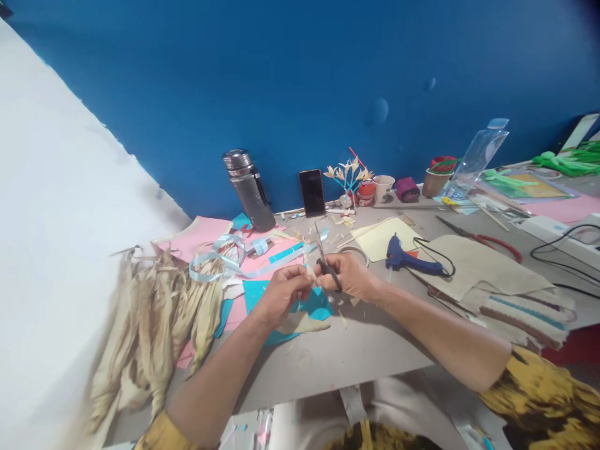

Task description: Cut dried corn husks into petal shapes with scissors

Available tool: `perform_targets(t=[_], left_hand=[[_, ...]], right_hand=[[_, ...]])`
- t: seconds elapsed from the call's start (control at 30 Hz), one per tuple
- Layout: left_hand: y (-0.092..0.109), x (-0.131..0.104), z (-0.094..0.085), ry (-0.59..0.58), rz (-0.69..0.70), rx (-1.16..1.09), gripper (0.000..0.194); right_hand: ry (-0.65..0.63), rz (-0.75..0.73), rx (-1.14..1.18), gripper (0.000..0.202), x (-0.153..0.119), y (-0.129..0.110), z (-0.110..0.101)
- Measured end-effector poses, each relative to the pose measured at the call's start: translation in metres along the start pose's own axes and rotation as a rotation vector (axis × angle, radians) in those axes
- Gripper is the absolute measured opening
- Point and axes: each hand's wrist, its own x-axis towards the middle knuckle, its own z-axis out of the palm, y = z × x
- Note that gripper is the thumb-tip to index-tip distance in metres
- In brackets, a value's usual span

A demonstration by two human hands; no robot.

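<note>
My left hand [289, 290] is closed in a pinch on a small pale piece of dried husk [310, 272]. Close beside it, my right hand [350, 275] grips a pair of scissors [321, 247] with dark handles, the blades pointing up and away from me. Its fingertips almost meet those of my left hand at the husk piece. Under my hands lie a blue sheet [321, 306] and a larger strip of dried husk [302, 324]. Small pale scraps are scattered around them.
Bundled dried husks [154, 319] hang over the table's left side. A flask [250, 194], a phone [312, 192] and husk flowers [349, 172] stand along the blue wall. To the right lie a blue glue gun [412, 259], red-handled shears [482, 237], cloth [487, 265] and a power strip [562, 237].
</note>
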Motion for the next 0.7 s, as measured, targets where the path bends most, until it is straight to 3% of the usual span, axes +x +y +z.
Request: perform_targets(t=[0.13, 0.33, 0.7], left_hand=[[0.011, -0.002, -0.005, 0.083, 0.039, -0.240, 0.026], [0.014, -0.001, -0.008, 0.239, 0.128, -0.347, 0.026], [0.011, -0.003, -0.005, 0.221, 0.131, -0.351, 0.020]], right_hand=[[-0.090, -0.009, -0.044, 0.043, 0.000, 0.003, -0.004], [-0.224, 0.008, -0.194, 0.058, -0.001, 0.015, 0.001], [-0.244, 0.015, -0.230, 0.059, -0.002, 0.018, 0.009]])
